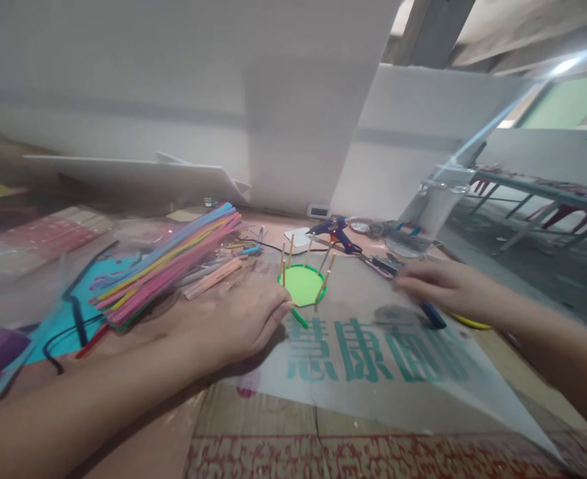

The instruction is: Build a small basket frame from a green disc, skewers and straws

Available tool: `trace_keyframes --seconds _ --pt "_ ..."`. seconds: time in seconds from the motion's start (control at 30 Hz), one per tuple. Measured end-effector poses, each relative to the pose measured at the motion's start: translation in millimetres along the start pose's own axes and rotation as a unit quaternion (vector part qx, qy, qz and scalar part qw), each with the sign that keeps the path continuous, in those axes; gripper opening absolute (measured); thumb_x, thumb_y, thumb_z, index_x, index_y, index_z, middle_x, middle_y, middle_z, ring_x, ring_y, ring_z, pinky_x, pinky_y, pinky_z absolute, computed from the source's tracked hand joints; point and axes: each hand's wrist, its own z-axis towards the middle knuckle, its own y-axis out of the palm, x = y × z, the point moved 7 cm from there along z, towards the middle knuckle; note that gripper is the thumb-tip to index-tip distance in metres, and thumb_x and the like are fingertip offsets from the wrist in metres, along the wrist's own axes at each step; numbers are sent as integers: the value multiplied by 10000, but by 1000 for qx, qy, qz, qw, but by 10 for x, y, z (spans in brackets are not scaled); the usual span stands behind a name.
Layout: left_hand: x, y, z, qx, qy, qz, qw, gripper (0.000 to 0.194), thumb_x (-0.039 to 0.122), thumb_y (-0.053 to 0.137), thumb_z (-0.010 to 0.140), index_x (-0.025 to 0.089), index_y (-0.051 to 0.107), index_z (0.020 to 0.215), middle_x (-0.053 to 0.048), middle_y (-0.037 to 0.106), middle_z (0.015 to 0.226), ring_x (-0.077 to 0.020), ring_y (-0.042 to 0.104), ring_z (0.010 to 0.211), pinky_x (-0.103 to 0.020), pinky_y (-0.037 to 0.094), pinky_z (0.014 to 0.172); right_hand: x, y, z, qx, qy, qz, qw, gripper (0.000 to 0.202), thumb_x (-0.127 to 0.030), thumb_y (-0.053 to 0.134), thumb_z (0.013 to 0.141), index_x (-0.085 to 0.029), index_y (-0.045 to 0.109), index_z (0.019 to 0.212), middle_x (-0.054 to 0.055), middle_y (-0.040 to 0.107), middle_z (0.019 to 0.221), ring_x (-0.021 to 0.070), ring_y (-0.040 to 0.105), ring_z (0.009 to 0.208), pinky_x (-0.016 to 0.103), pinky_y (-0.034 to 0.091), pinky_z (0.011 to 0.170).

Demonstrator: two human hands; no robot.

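A light green disc (302, 286) with a dark green rim lies on the table, with several thin wooden sticks standing around its edge. At its near left side, my left hand (260, 319) has its fingertips pinched together; what they hold is too small to make out. A short green strip (300, 318) extends from the rim beside those fingertips. My right hand (425, 283), slightly blurred, hovers at the right with its fingers bent, near a dark blue pen-like object (433, 315). Whether it touches that object is unclear.
Behind the disc lies a blue glue gun (336, 229). A clear plastic cup (430, 216) stands at the back right, near pliers-like tools (383, 265). Bundled colored strips (173, 263) and blue sheets (96, 286) lie left. A printed plastic sheet (373, 399) covers the front.
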Motion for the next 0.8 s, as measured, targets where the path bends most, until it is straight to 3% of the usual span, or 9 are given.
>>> trace_keyframes --seconds 0.1,0.23,0.33,0.43,0.5,0.57,0.73,0.8 --pt "-41 -146 19 41 -17 -40 998 354 355 332 1036 197 642 969 -60 682 943 -214 620 894 -355 491 819 140 -149 395 131 56 -14 990 409 -524 534 919 -233 708 1148 73 743 1103 271 683 969 368 516 823" --pt "-132 -260 3 71 -74 -134 986 332 394 371 1040 231 658 1084 -33 679 997 -200 601 971 -354 479 875 201 -9 985 140 76 46 986 587 -429 649 859 -151 585 1371 152 683 1285 293 674 1076 381 508 916" --pt "-153 -220 -9 43 -120 -249 960 299 403 423 1029 227 660 1080 -24 673 961 -181 614 970 -347 495 887 292 155 1355 127 72 82 986 549 -431 671 851 -124 627 1304 160 726 1188 267 698 981 331 529 823" --pt "-167 -128 -5 21 -154 -385 910 303 422 476 1008 238 602 1212 -24 655 937 -169 640 906 -320 555 786 425 292 1597 119 74 120 983 433 -393 658 870 -133 672 1216 110 768 1041 204 696 853 261 521 714" --pt "-186 -76 1 16 -167 -443 881 360 419 484 1005 262 523 1327 -18 635 920 -157 650 834 -291 575 688 501 346 1687 125 84 134 979 369 -359 685 848 -118 700 1126 100 772 971 184 682 798 240 507 676" --pt "-189 -56 9 12 -163 -466 870 365 396 481 1009 271 494 1352 -14 620 916 -142 653 788 -271 580 647 548 360 1721 142 102 142 974 341 -339 708 822 -99 706 1064 108 765 907 180 666 734 248 498 643" --pt "-167 -84 12 5 -167 -427 889 269 342 458 1016 241 549 1248 -12 637 915 -120 646 734 -259 567 644 501 212 1590 221 118 170 953 390 -346 677 843 -127 654 1165 94 738 890 174 648 720 260 489 633" --pt "-152 -96 9 7 -170 -418 893 207 332 457 1014 218 584 1133 -12 638 909 -120 643 744 -258 561 649 465 107 1458 246 125 186 943 359 -391 646 866 -117 665 1097 99 721 831 172 636 680 265 480 603"
